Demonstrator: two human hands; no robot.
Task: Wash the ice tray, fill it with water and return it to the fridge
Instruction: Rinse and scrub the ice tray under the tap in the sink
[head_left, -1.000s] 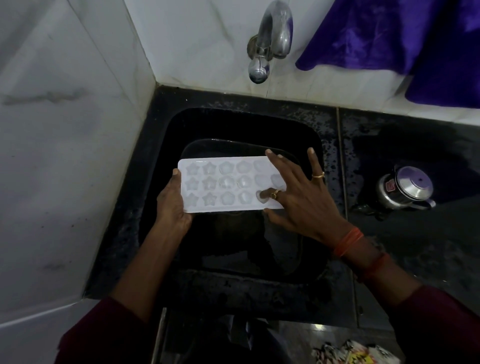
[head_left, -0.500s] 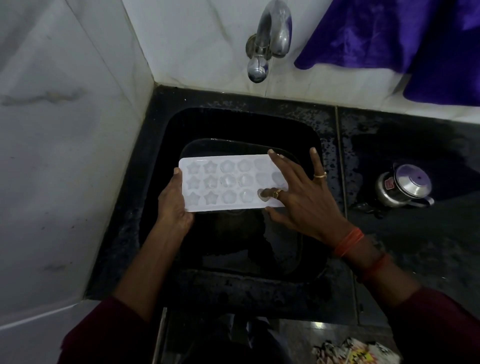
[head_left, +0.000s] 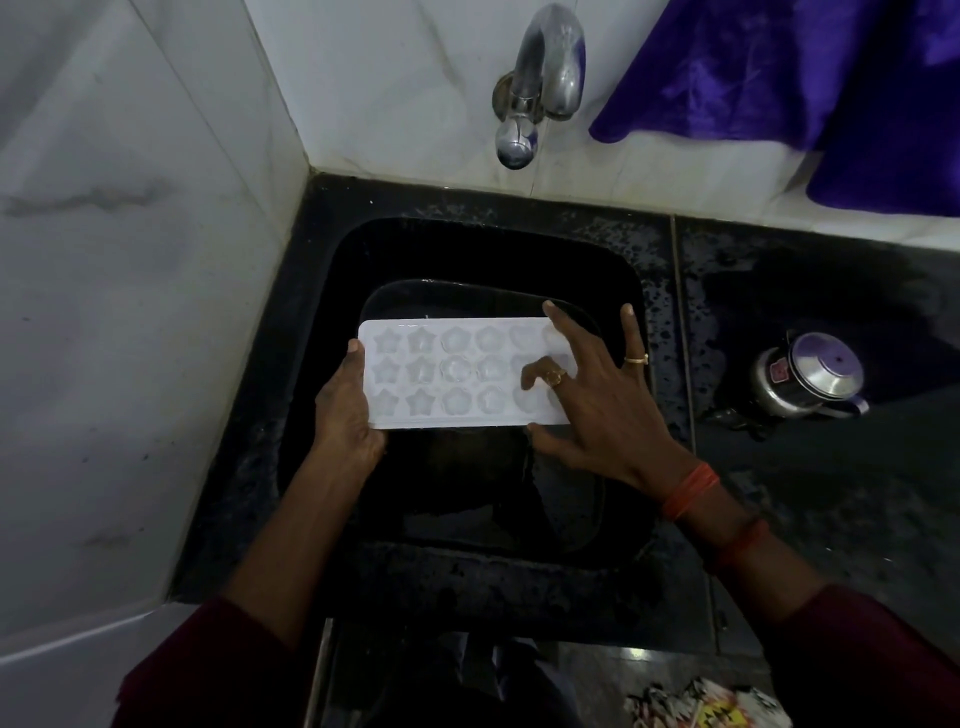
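A white ice tray (head_left: 457, 374) with star and round moulds is held level over the black sink (head_left: 618, 291). My left hand (head_left: 345, 415) grips the tray's left end, thumb on its top edge. My right hand (head_left: 597, 395) lies spread over the tray's right end; one ringed finger presses into a mould in the middle row, the thumb sits under the near edge. The metal tap (head_left: 535, 88) on the tiled wall above the sink shows no running water.
A dark basin or pan (head_left: 415, 296) lies in the sink under the tray. A small steel pot with lid (head_left: 810, 374) stands on the wet black counter at the right. Purple cloth (head_left: 779, 78) hangs on the back wall. White tiled wall closes the left side.
My ringed right finger has moved from the near-row mould up to a middle-row mould. The tray and left hand have stayed almost still.
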